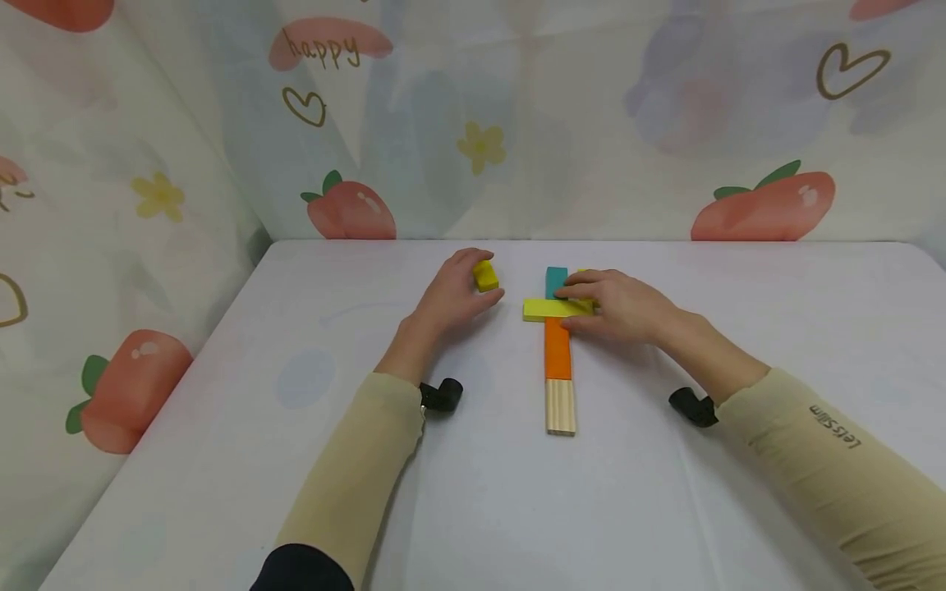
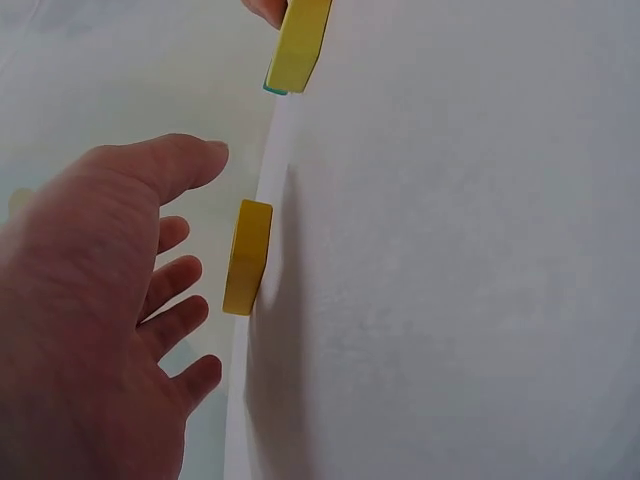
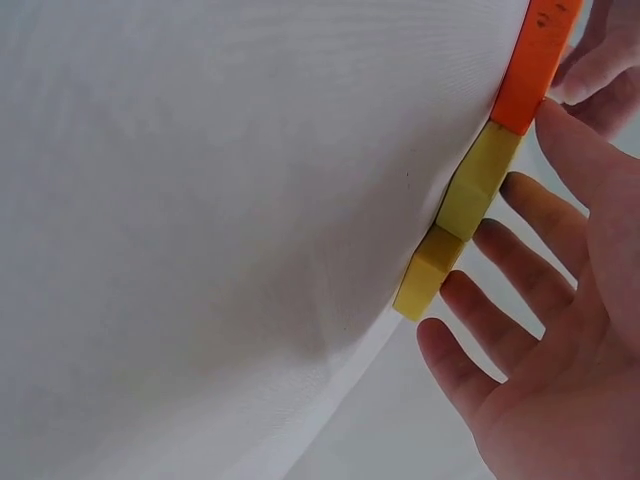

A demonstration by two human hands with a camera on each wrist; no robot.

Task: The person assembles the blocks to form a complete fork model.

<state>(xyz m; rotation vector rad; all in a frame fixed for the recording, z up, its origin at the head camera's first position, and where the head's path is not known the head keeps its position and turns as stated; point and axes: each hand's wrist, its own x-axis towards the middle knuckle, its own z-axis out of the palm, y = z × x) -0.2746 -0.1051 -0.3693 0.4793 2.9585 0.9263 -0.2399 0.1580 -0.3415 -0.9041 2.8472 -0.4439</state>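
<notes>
On the white table lies a cross-like row of blocks. A lime block (image 1: 543, 309) runs crosswise, with a teal block (image 1: 556, 281) beyond it and an orange block (image 1: 557, 349) on its near side. My right hand (image 1: 621, 304) is at the lime block's right end, its fingers extended and spread along the blocks. Past the lime block in the right wrist view is a yellow block (image 3: 428, 270), mostly hidden by that hand in the head view. Off to the left, my left hand (image 1: 458, 294) is spread around a separate yellow block (image 2: 247, 258), thumb and fingers apart from it.
A plain wooden piece with lengthwise grooves (image 1: 560, 407) continues the row below the orange block. Behind the table's far edge hangs a patterned curtain (image 1: 562, 123). Black wrist cameras (image 1: 442, 396) sit at both sleeves, low over the table.
</notes>
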